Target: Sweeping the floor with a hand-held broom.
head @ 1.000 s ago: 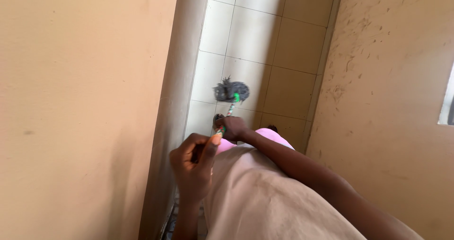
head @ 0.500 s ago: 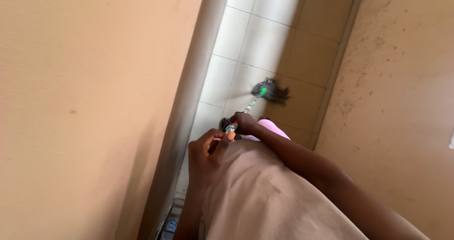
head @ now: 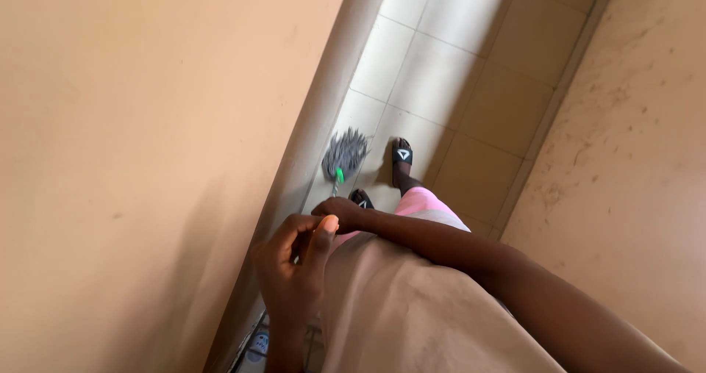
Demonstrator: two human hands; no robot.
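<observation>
Here the left hand point(head: 294, 259) and right hand point(head: 340, 213), each grip clamped on the mop handle point(head: 336, 185), hold the grey mop head point(head: 344, 152) on the tiled floor point(head: 441, 72) against the wall point(head: 147, 123), just beside the sandalled feet point(head: 401, 156); a foot could slip on wet tile

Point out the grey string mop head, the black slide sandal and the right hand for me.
Grey string mop head point(head: 344, 152), head view, middle of the strands.
Black slide sandal point(head: 401, 155), head view, its strap.
Right hand point(head: 340, 213), head view, its knuckles.
</observation>
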